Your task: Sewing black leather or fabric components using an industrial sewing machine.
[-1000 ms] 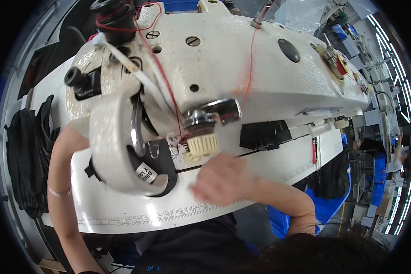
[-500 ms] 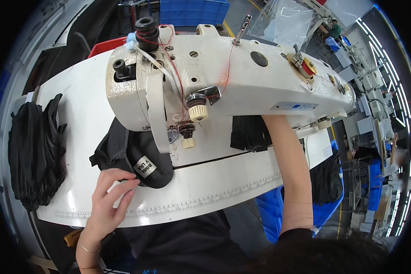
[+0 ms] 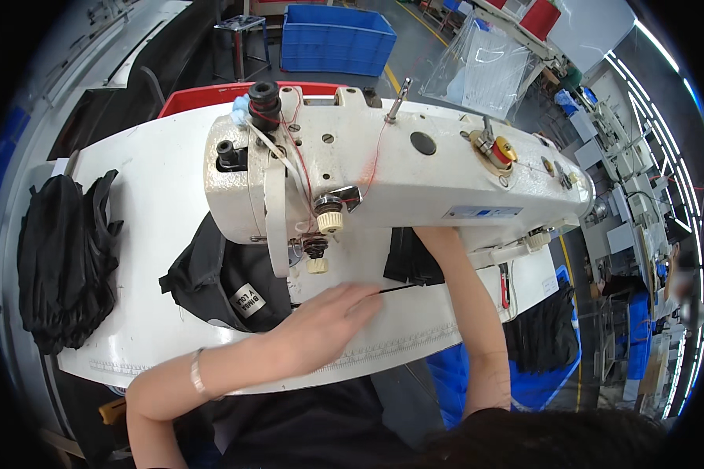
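White tabletop point(image 3: 407, 319) beneath left hand point(image 3: 321, 324), flat, fingers point(image 3: 358, 297) together; right hand point(image 3: 440, 238) mostly behind machine point(image 3: 414, 180); grip unclear.

blue crate point(image 3: 332, 53) on floor point(image 3: 411, 53), metal stool point(image 3: 239, 23) beside it, apparently clear plastic sheeting point(image 3: 485, 66)

The sewing machine point(image 3: 399, 168) is a creamy white, laced with bright red thread point(image 3: 378, 153), and the larger knob point(image 3: 330, 223) on it looks ivory. The cloth point(image 3: 195, 270) I see is plain black, its label point(image 3: 248, 300) white with black lettering. Black too are the strips point(image 3: 401, 258) and the bundle point(image 3: 62, 266). The counter point(image 3: 152, 234) is white with grey ruler markings point(image 3: 403, 345); the crate point(image 3: 336, 43) is blue, the tray point(image 3: 192, 97) red.
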A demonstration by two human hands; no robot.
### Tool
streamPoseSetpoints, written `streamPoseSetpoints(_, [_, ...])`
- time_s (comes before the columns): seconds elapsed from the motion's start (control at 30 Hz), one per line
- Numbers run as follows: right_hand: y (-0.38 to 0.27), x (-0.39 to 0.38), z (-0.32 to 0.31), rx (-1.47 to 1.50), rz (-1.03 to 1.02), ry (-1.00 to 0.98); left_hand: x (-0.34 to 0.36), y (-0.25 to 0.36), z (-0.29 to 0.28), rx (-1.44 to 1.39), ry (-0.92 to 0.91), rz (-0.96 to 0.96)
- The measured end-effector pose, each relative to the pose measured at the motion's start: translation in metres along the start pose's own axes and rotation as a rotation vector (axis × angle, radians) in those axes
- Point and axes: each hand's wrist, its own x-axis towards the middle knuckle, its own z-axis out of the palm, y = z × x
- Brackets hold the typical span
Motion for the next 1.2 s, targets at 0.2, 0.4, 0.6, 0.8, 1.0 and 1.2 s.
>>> streamPoseSetpoints(0.2, [0.011, -0.02, 0.0, 0.043, -0.029, 0.031, 0.119, -0.073, 0.06, 0.057, 0.115, -0.376])
streamPoseSetpoints(0.4, [-0.006, -0.019, 0.024, 0.093, -0.038, 0.175, 0.126, -0.125, 0.077, 0.157, 0.486, -0.163])
streamPoseSetpoints(0.6, [-0.006, -0.008, -0.006, 0.091, -0.024, 0.074, 0.134, -0.109, 0.079, 0.292, 0.46, -0.171])
streamPoseSetpoints(0.8, [0.001, -0.016, -0.02, -0.164, -0.095, 0.15, 0.148, -0.096, 0.079, 0.245, 0.429, -0.166])
streamPoseSetpoints(1.0, [-0.052, -0.072, -0.208, -0.189, 0.17, -0.263, 0.143, -0.09, 0.07, 0.165, 0.414, -0.183])
streamPoseSetpoints(1.2, [0.092, -0.162, -0.148, 0.814, -0.056, -0.729, 0.138, -0.086, 0.066, 0.051, 0.374, -0.232])
